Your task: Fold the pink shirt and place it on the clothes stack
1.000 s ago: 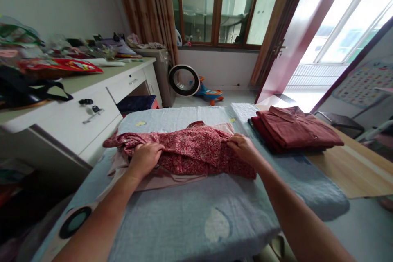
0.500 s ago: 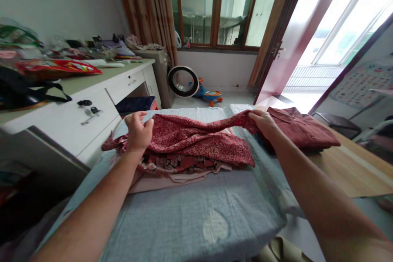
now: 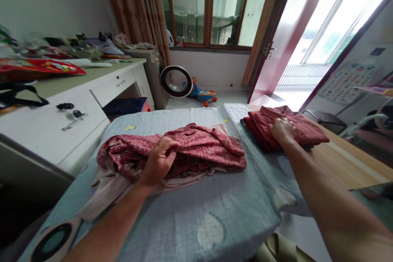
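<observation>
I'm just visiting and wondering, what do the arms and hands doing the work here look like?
They are a person's own. The left hand and right hand are bare, with no gloves. The left forearm and right forearm show no sleeves, watch or bracelet, and no cables or markings that I can make out.
</observation>
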A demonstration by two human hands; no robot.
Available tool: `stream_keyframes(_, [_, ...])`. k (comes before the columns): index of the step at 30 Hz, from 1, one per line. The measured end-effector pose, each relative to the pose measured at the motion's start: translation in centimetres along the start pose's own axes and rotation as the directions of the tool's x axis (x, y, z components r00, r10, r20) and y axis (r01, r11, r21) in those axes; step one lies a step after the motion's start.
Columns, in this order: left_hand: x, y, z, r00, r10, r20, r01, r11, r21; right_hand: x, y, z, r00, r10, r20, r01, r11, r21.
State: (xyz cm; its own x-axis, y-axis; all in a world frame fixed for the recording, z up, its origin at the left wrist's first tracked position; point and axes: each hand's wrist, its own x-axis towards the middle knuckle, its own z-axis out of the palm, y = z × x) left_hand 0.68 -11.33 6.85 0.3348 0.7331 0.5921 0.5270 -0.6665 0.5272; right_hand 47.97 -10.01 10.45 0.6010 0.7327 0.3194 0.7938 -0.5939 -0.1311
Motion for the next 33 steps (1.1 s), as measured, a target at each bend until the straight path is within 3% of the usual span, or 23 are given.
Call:
stream_keyframes(2, [-0.8, 0.7, -0.9, 0.999, -0.022, -0.039, 0.020, 0.999, -0.035, 0.6, 0.7, 0.0, 0.999, 0.007, 0.052, -0.009, 1.000, 0.024])
stream_keyframes(4, [-1.9, 0.7, -1.4, 0.988, -0.030, 0.149, 0.033, 0.999, -0.014, 1.1, 0.8, -0.4, 0.998, 0.021, 0.064, -0.025, 0.998, 0.065])
stream_keyframes(6, [-2.9, 0.2, -1.6, 0.904, -0.052, 0.425, 0.042, 0.999, 0.032, 1.2, 0.3, -1.5, 0.999, 0.029, 0.029, -0.033, 0.991, 0.129])
stream_keyframes(8, [-3.3, -0.1, -1.6, 0.812, -0.100, 0.576, 0.077, 0.995, 0.065, 0.5, -0.7, -3.1, 0.999, 0.010, -0.046, 0.003, 0.964, 0.264])
stream_keyframes(10, [-3.1, 0.2, -1.6, 0.800, -0.143, 0.583, 0.143, 0.989, 0.046, -1.5, -2.4, -4.9, 0.987, -0.063, -0.149, 0.125, 0.883, 0.453])
stream_keyframes(13, [-1.7, 1.4, -1.1, 0.840, -0.179, 0.512, 0.276, 0.954, -0.120, -7.1, -5.9, -7.4, 0.928, -0.261, -0.268, 0.373, 0.686, 0.624])
stream_keyframes(15, [-0.6, 2.1, -0.1, 0.858, -0.245, 0.452, 0.395, 0.877, -0.273, -11.4, -8.1, -8.6, 0.834, -0.501, -0.233, 0.507, 0.527, 0.682])
stream_keyframes(16, [-0.1, 2.3, 0.5, 0.860, -0.286, 0.422, 0.441, 0.833, -0.334, -13.4, -8.8, -9.0, 0.732, -0.663, -0.156, 0.549, 0.438, 0.712])
stream_keyframes(17, [0.3, 2.6, 1.1, 0.865, -0.319, 0.388, 0.464, 0.804, -0.372, -15.1, -9.4, -9.3, 0.591, -0.804, -0.067, 0.569, 0.357, 0.741])
stream_keyframes(18, [0.6, 2.7, 1.7, 0.877, -0.337, 0.344, 0.458, 0.803, -0.382, -16.3, -9.6, -9.4, 0.507, -0.862, -0.015, 0.567, 0.320, 0.759])
stream_keyframes(19, [0.9, 2.9, 2.2, 0.896, -0.331, 0.296, 0.426, 0.829, -0.363, -17.1, -9.5, -9.4, 0.470, -0.882, 0.021, 0.557, 0.315, 0.769])
stream_keyframes(20, [1.1, 3.1, 2.6, 0.921, -0.303, 0.246, 0.372, 0.871, -0.320, -17.4, -9.2, -9.2, 0.472, -0.881, 0.044, 0.548, 0.332, 0.768])
stream_keyframes(21, [1.3, 3.3, 3.0, 0.944, -0.259, 0.203, 0.307, 0.915, -0.263, -17.3, -8.6, -8.7, 0.521, -0.852, 0.048, 0.541, 0.373, 0.754])
stream_keyframes(23, [1.6, 4.0, 3.5, 0.974, -0.150, 0.167, 0.176, 0.972, -0.155, -16.1, -7.2, -7.2, 0.678, -0.735, 0.007, 0.530, 0.496, 0.688])
stream_keyframes(25, [1.7, 4.9, 4.1, 0.978, -0.054, 0.202, 0.075, 0.992, -0.097, -14.5, -5.9, -5.1, 0.830, -0.547, -0.104, 0.503, 0.657, 0.561])
stream_keyframes(27, [1.8, 5.9, 5.1, 0.963, 0.021, 0.269, 0.000, 0.997, -0.079, -13.4, -5.0, -2.9, 0.889, -0.448, -0.097, 0.441, 0.777, 0.450])
stream_keyframes(29, [1.8, 6.7, 6.3, 0.941, 0.078, 0.330, -0.060, 0.996, -0.063, -13.6, -4.9, -1.2, 0.879, -0.471, 0.071, 0.407, 0.821, 0.400])
stream_keyframes(30, [1.7, 7.0, 7.0, 0.930, 0.100, 0.355, -0.089, 0.995, -0.048, -14.1, -5.2, -0.7, 0.844, -0.508, 0.172, 0.408, 0.817, 0.407])
stream_keyframes(33, [1.6, 7.4, 8.8, 0.899, 0.132, 0.417, -0.166, 0.985, 0.046, -16.3, -6.9, -0.6, 0.655, -0.674, 0.342, 0.424, 0.702, 0.572])
